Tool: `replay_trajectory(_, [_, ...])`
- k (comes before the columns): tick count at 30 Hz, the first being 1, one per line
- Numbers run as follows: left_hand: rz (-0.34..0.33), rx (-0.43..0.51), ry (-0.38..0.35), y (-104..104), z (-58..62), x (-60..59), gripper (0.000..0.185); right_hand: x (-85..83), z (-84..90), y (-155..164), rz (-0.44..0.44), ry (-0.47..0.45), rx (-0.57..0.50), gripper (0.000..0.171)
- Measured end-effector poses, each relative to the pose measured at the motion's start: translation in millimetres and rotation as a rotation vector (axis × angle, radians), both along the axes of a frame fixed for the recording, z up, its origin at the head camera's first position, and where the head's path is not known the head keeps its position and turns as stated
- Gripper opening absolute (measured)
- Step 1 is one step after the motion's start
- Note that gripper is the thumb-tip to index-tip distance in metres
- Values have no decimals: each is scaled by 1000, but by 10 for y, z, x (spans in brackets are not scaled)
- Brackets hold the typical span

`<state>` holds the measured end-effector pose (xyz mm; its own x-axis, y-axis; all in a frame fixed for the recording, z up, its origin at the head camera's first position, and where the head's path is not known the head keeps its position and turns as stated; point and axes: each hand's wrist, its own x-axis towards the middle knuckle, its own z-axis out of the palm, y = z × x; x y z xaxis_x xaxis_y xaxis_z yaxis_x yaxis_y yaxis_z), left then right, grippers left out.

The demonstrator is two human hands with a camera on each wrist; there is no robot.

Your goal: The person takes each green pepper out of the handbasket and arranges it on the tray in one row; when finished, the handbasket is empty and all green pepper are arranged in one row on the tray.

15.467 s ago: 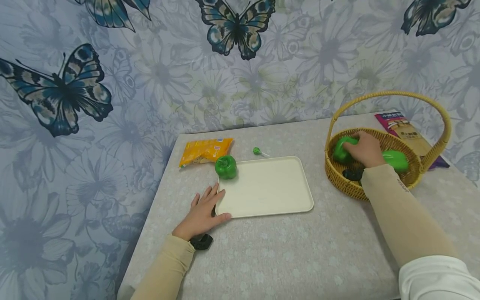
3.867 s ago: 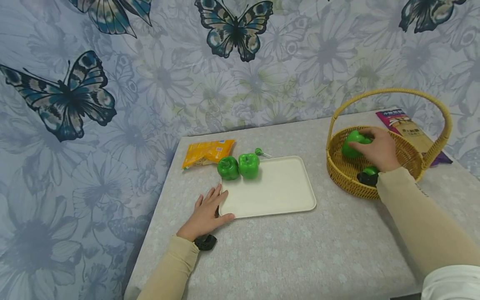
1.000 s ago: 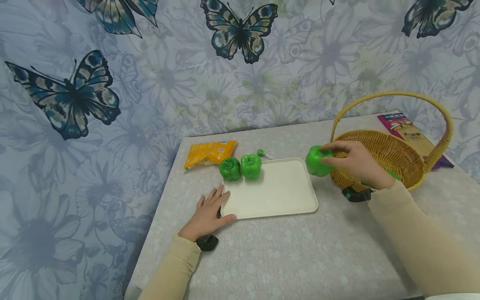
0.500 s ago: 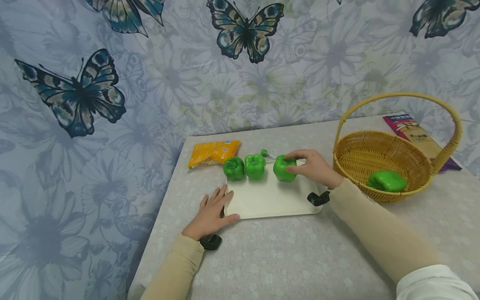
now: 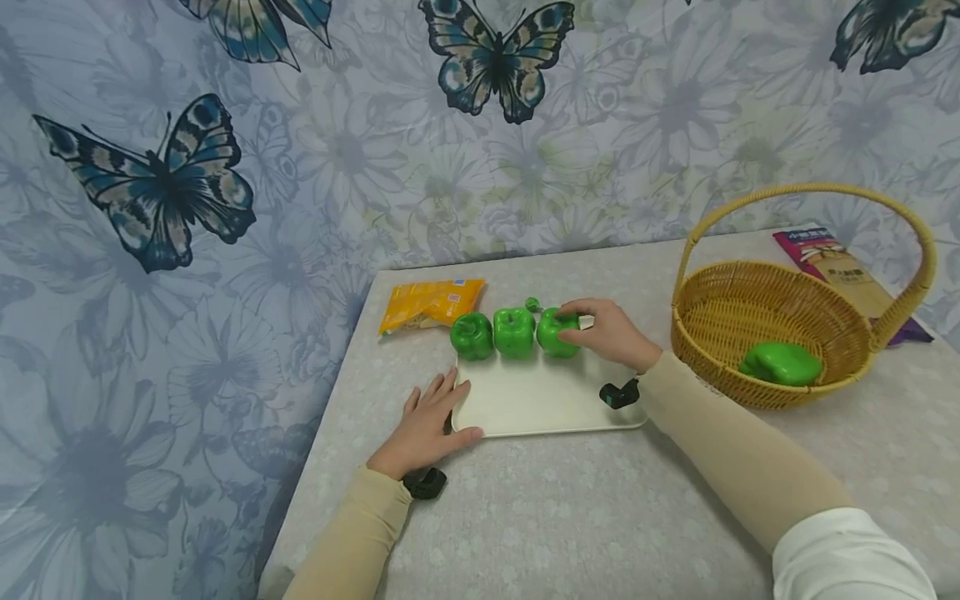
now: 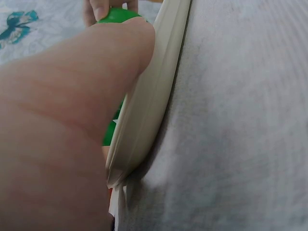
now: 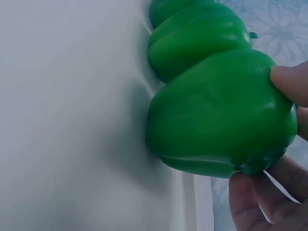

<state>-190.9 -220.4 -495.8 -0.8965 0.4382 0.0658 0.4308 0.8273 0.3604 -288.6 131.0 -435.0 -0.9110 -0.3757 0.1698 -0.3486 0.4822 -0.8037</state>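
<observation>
My right hand (image 5: 609, 335) grips a shiny green bell pepper (image 5: 553, 335) at the far edge of a cream tray (image 5: 547, 404). In the right wrist view, thumb and fingertips pinch the top end of that pepper (image 7: 216, 115), and its lower end meets the tray. Two more green bell peppers stand in a row to its left, a middle one (image 5: 513, 333) and a darker one (image 5: 472, 336) at the tray's far left corner. My left hand (image 5: 423, 425) rests with spread fingers against the tray's left edge; its thumb lies along the near left corner.
A yellow wicker basket (image 5: 693, 367) with a tall handle stands at the right, holding one green pepper (image 5: 782, 364). Behind it lies a purple and tan packet (image 5: 843, 271). An orange bag (image 5: 431, 304) and a small green ball-headed stick (image 5: 532, 304) lie beyond the tray.
Two bell peppers have come from the basket to the tray, beside the one there at first. My right hand has carried the latest one left, against the row. My left hand has stayed put.
</observation>
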Motion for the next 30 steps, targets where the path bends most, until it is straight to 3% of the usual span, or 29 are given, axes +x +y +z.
replay_trajectory(19, [7,-6,2,-2,-22,-21,84,-10,-11,-17,-22,-41,-38,45])
replay_trajectory(24, [12,-10,7,-4,-35,-18,85,22,-4,10,-33,-52,-27,52])
replay_trajectory(30, [10,-14,3,0,-20,-9,85,156,151,211,-45,-9,20,59])
